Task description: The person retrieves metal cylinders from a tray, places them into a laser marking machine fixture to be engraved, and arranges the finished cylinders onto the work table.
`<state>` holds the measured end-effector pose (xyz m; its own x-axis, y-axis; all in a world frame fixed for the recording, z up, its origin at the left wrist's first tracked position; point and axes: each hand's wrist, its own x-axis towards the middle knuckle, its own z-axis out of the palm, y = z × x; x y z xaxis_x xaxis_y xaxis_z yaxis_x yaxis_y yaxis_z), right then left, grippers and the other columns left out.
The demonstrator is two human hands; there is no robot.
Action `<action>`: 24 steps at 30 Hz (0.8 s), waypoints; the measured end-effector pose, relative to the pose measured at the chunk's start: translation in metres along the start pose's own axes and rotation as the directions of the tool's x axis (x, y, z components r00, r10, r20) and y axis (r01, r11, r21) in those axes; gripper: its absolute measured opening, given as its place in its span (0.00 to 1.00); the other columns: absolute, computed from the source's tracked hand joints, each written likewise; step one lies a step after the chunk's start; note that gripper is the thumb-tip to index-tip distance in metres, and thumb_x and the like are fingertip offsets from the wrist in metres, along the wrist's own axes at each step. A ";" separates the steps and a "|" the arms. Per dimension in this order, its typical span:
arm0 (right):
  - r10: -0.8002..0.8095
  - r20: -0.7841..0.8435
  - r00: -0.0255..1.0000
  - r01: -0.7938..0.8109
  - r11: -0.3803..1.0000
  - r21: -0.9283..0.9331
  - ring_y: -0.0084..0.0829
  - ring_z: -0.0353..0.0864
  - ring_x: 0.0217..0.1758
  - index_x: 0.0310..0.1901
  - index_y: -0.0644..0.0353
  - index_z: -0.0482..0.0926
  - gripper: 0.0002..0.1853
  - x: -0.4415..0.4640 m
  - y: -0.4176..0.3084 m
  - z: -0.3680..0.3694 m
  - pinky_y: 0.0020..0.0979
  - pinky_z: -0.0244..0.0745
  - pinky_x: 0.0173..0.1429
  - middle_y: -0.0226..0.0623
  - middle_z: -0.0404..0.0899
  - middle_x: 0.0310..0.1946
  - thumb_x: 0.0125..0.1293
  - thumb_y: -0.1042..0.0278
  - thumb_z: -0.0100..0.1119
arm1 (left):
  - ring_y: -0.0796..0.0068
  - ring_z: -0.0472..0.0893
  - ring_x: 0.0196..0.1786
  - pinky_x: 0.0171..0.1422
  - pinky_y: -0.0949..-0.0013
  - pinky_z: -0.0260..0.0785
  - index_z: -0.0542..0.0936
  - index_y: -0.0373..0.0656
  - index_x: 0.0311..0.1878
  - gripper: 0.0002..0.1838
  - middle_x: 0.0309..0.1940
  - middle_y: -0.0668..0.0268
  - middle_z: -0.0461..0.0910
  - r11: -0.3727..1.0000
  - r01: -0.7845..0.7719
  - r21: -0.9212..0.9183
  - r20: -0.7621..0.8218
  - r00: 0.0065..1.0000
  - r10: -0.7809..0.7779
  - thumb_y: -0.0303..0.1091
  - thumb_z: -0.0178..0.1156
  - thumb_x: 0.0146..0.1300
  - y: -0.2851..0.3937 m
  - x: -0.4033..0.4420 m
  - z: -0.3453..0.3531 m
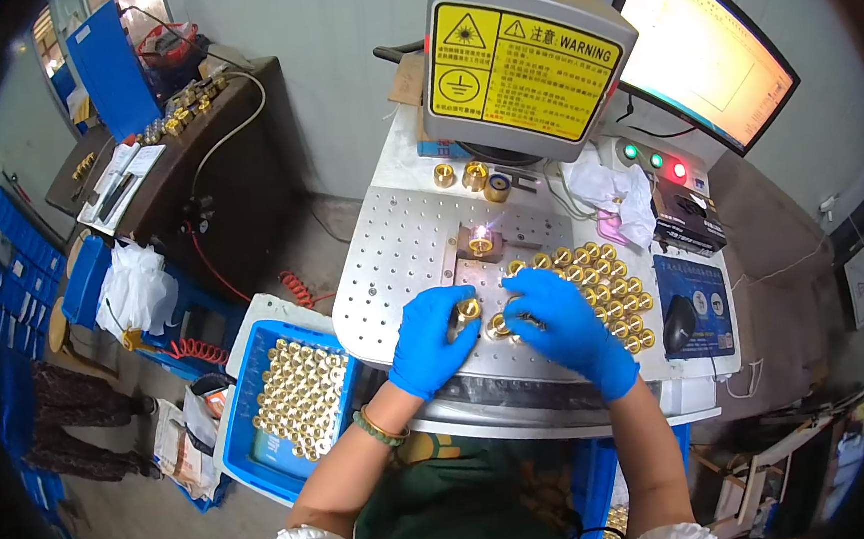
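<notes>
My left hand [432, 342], in a blue glove, pinches a small round brass fitting [468, 310] between thumb and forefinger above the perforated metal plate [386, 263]. To its right, my right hand [568, 328], also blue-gloved, is low over the plate with its fingers apart. Near its thumb lies another brass fitting [498, 325], and its fingertips reach the edge of a group of brass fittings [609, 292]; whether they touch any is partly hidden. Beyond both hands, a brass fitting [481, 243] sits in a metal fixture [467, 267], with a bright glow on it.
Above the plate hangs a machine head with a yellow warning label [523, 63]. Several brass pieces [474, 175] stand at the back. A blue tray [237, 423] of fittings is at left. At right are a mouse [678, 324], a monitor [707, 40] and a lit control box [655, 162].
</notes>
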<state>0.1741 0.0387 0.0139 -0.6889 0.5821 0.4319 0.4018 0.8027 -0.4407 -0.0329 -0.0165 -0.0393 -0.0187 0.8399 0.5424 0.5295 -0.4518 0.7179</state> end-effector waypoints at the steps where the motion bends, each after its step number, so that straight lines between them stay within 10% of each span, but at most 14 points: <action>1: -0.009 0.041 0.999 0.013 0.995 -0.094 0.49 0.73 0.59 0.41 0.59 0.80 0.10 -0.004 -0.008 0.002 0.46 0.68 0.61 0.46 0.76 0.53 0.59 0.66 0.61 | 0.52 0.77 0.47 0.53 0.56 0.69 0.77 0.43 0.52 0.21 0.44 0.55 0.78 0.999 -0.008 0.054 0.000 1.000 0.008 0.31 0.66 0.53 0.000 -0.001 0.001; 7: -0.082 0.094 0.992 0.108 0.937 -0.332 0.49 0.68 0.65 0.41 0.57 0.80 0.10 -0.015 -0.010 0.027 0.48 0.62 0.66 0.44 0.74 0.58 0.58 0.65 0.63 | 0.50 0.76 0.48 0.55 0.54 0.68 0.77 0.43 0.53 0.22 0.45 0.55 0.78 0.994 -0.048 0.099 -0.033 0.998 0.052 0.31 0.63 0.52 -0.007 -0.005 0.007; 24: 0.199 -0.147 0.969 -0.142 0.934 0.328 0.44 0.67 0.68 0.44 0.62 0.80 0.10 -0.015 -0.023 -0.001 0.42 0.59 0.72 0.43 0.74 0.61 0.60 0.74 0.63 | 0.48 0.74 0.52 0.55 0.53 0.68 0.75 0.44 0.57 0.26 0.52 0.50 0.74 0.970 -0.099 0.221 -0.049 0.992 0.112 0.30 0.62 0.51 -0.002 -0.005 0.005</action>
<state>0.1756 0.0112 0.0183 -0.4991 0.7427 0.4464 0.2751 0.6243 -0.7311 -0.0294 -0.0177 -0.0458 -0.0008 0.7681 0.6403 0.7031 -0.4549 0.5466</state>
